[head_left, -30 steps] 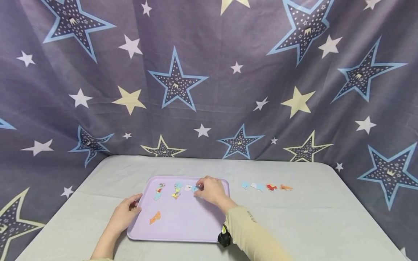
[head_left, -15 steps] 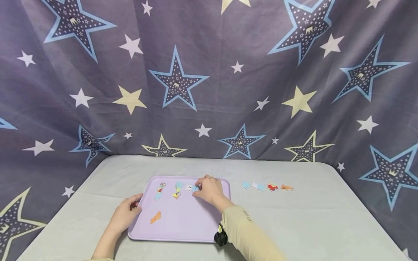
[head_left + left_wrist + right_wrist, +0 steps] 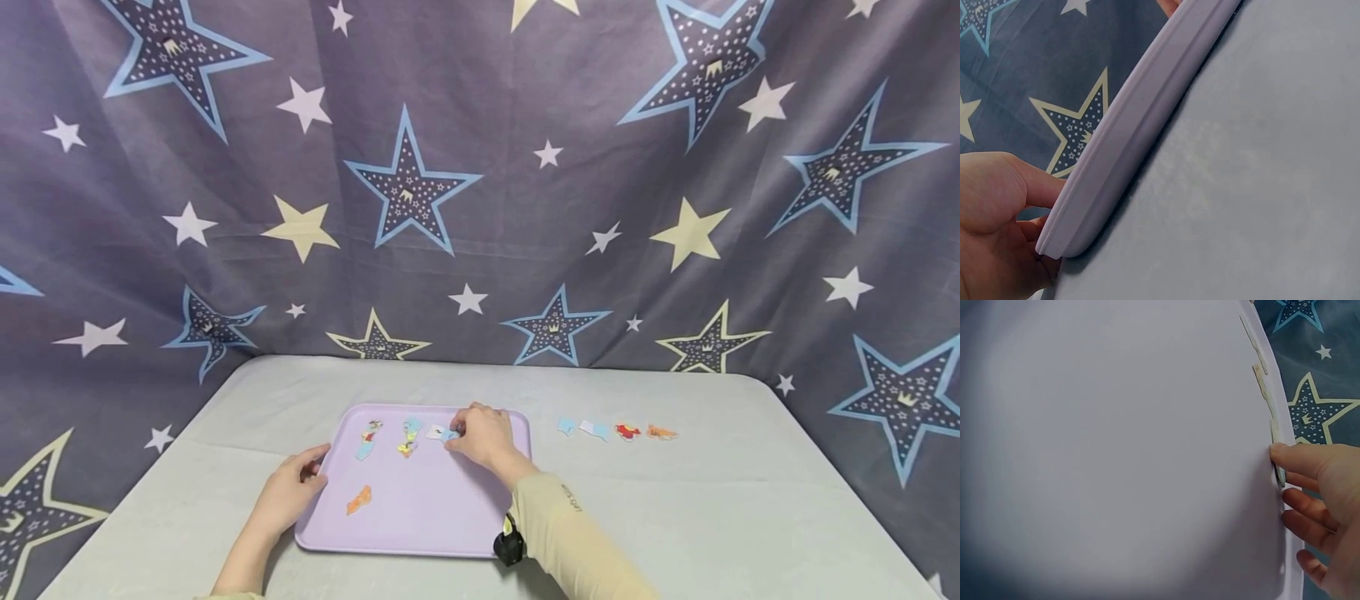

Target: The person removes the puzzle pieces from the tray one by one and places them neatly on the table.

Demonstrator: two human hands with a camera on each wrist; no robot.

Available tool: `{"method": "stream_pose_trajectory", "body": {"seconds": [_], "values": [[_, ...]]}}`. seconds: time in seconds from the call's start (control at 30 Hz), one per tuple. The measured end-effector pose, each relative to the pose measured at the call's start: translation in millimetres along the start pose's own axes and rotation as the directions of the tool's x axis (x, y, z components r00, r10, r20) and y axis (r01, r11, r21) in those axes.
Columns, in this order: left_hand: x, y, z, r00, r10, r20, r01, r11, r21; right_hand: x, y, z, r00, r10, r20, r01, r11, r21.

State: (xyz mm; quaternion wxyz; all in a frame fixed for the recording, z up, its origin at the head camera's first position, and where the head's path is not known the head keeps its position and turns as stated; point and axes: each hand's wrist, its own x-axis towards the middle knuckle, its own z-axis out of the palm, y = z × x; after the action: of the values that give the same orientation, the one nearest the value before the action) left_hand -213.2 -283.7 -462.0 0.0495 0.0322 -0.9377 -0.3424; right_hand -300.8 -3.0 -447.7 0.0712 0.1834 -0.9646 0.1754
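My right hand [image 3: 486, 437] pinches a light-blue jigsaw piece [image 3: 448, 434] near the back of a lilac tray [image 3: 412, 517]. It meets a white piece [image 3: 435, 432] on its left; whether they interlock is too small to tell. In the right wrist view the thumb [image 3: 1280, 451] lies on this piece's thin edge. Farther left lie a blue-and-yellow joined group [image 3: 408, 437] and a red, white and blue group [image 3: 370, 439]. An orange piece [image 3: 359, 500] lies alone in front. My left hand [image 3: 291, 490] holds the tray's left rim [image 3: 1104, 144], its fingertips partly hidden there.
Right of the tray, a row of loose pieces lies on the grey table [image 3: 712, 500]: a small blue one [image 3: 566, 427], a white-and-blue one [image 3: 594, 430], a red one [image 3: 627, 432] and an orange one [image 3: 662, 432]. A star-patterned curtain [image 3: 495, 275] hangs behind.
The white piece has shifted and tilted slightly against the blue piece under my right fingers. My right forearm has moved a little to the left. My left hand stays at the rim.
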Motion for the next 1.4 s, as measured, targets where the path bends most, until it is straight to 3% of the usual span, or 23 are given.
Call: {"method": "stream_pose_trajectory", "body": {"seconds": [0.5,0.97,1.4], "values": [[-0.1,-0.6,-0.8,1.0,0.003,-0.012,-0.003,1.0,0.014,-6.2,14,-18,0.998,-0.066,-0.012,0.066,0.998,-0.012],[-1.1,2.7,1.1,1.0,0.005,-0.014,-0.005,1.0,0.006,-34.3,42,-32,0.99,-0.111,-0.083,0.117,0.99,0.076],[-1.7,0.4,1.6,1.0,0.001,-0.003,-0.001,1.0,0.01,-58.1,84,-48,0.989,-0.025,-0.148,0.045,0.99,0.131]]}}
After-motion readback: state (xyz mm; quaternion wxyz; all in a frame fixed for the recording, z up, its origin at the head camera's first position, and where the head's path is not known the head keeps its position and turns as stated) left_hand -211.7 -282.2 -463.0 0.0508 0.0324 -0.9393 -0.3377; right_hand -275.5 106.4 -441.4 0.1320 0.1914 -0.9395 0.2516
